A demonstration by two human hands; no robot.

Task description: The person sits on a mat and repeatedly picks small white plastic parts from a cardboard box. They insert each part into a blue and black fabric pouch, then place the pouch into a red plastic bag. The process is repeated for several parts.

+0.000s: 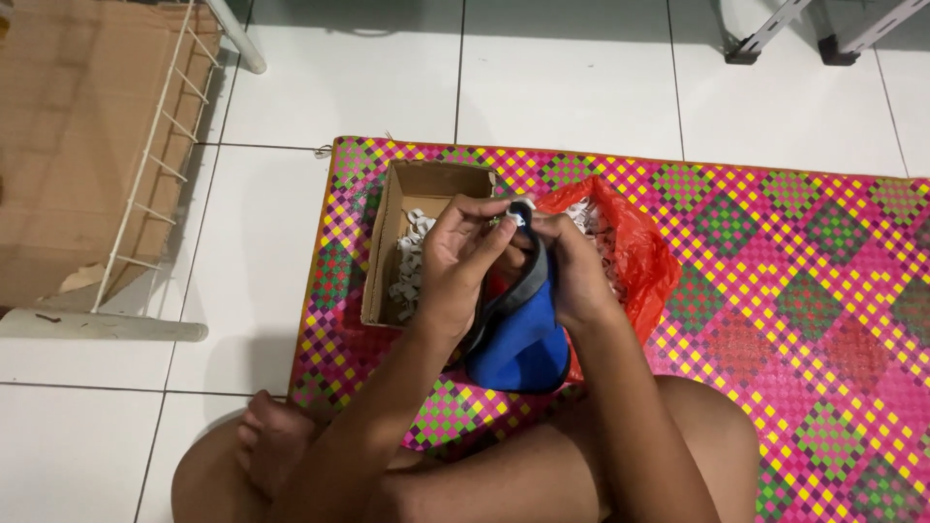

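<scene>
The person sits cross-legged at the near edge of a woven mat [775, 291] patterned in pink, green and yellow diamonds, which lies on a white tiled floor [572, 68]. Both hands are raised together above the mat's left portion. The left hand [460, 257] has its fingers curled inward and pressed together around a small white piece [520, 211], which is pinched at the fingertips. The right hand [572, 266] meets it from the other side, fingers bent and closed on the same small piece and on the upper rim of a blue pouch [518, 334] with a grey border. The pouch hangs down from the hands, its rounded lower end just above the mat, near the person's knees. Just beside the left hand, toward the mat's left edge, stands an open cardboard box [412, 184] holding many small white pieces [407, 266]. Behind the right hand lies a red plastic bag [635, 252], open, with more white pieces visible inside; it touches the box's right side. At the far left, off the mat, a white wire rack [155, 155] leans against a large sheet of cardboard [68, 126]. Grey metal frame legs [775, 34] stand on the floor beyond the mat's far edge.
</scene>
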